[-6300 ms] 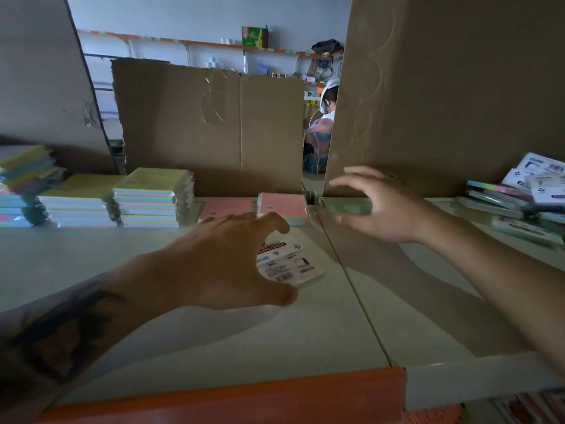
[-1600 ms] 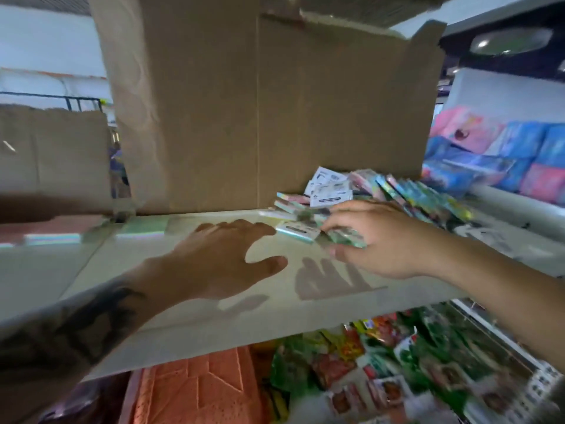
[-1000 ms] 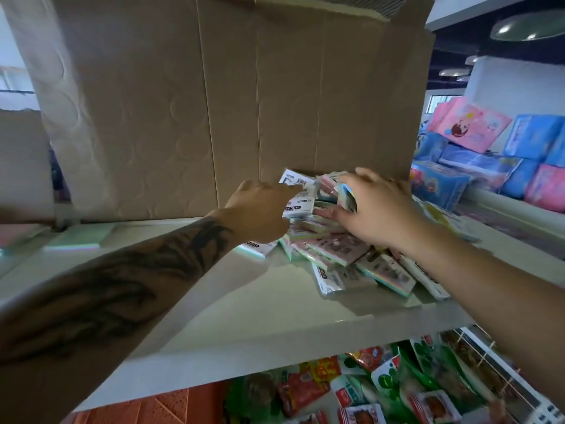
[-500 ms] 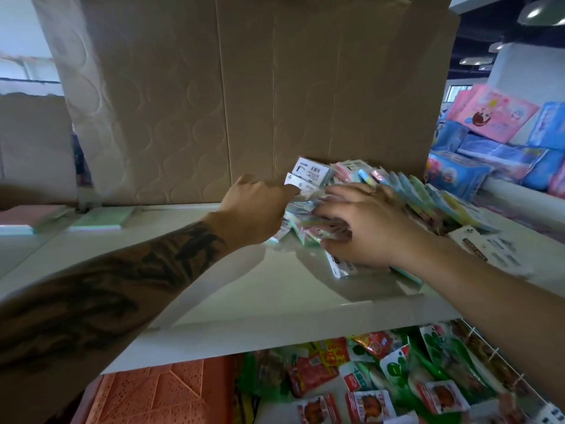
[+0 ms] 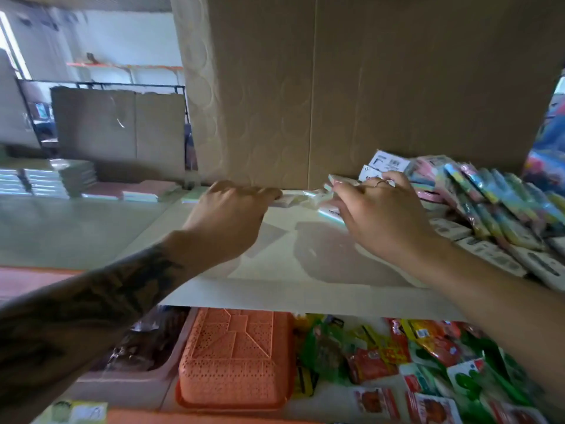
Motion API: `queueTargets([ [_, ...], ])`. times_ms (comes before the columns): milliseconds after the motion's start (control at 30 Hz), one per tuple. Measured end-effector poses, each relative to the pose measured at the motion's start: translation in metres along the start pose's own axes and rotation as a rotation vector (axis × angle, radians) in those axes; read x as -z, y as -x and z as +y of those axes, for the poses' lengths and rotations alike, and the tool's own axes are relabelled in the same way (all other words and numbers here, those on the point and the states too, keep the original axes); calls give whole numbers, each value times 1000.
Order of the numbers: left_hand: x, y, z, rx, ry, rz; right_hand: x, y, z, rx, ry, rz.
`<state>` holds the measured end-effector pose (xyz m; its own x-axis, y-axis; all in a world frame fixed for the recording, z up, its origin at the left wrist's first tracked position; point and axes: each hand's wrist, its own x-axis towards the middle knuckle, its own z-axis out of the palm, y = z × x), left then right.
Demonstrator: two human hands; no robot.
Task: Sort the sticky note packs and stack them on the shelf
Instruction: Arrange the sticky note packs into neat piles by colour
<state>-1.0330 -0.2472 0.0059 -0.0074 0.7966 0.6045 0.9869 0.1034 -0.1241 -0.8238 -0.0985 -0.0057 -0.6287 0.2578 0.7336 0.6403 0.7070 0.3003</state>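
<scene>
A loose pile of sticky note packs in pastel colours lies at the right of the white shelf, against the cardboard back. My right hand reaches into the pile's left edge, fingers curled over a few packs. My left hand is just left of it, fingers curled down on a pale pack lying on the shelf. Farther left sit a green pack, flat pink packs and taller sorted stacks.
A tall cardboard sheet backs the shelf. On the lower shelf stand an orange perforated basket and many snack packets. An orange shelf edge runs at the left. White-backed packs lie near the right front.
Both hands have drawn leftward out of the pile, dragging a few packs onto the bare shelf. The view has swung left, showing the sorted stacks again.
</scene>
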Motion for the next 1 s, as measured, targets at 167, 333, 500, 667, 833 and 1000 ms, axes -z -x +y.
queueTargets([
  [167,22,35,-67,70,-53,9,5,-37,-59,74,-147,117],
  [333,34,72,-146,96,-78,2,-3,-78,-139,113,-177,165],
  [500,40,113,-230,173,-52,-33,-21,-117,-225,181,-200,32],
  [667,35,139,-303,187,13,-69,-37,-147,-297,251,-190,-21],
  [833,35,142,-349,167,178,-163,-41,-153,-329,346,-260,-209],
  [1000,39,128,-369,91,299,-207,-36,-153,-335,381,-339,-278],
])
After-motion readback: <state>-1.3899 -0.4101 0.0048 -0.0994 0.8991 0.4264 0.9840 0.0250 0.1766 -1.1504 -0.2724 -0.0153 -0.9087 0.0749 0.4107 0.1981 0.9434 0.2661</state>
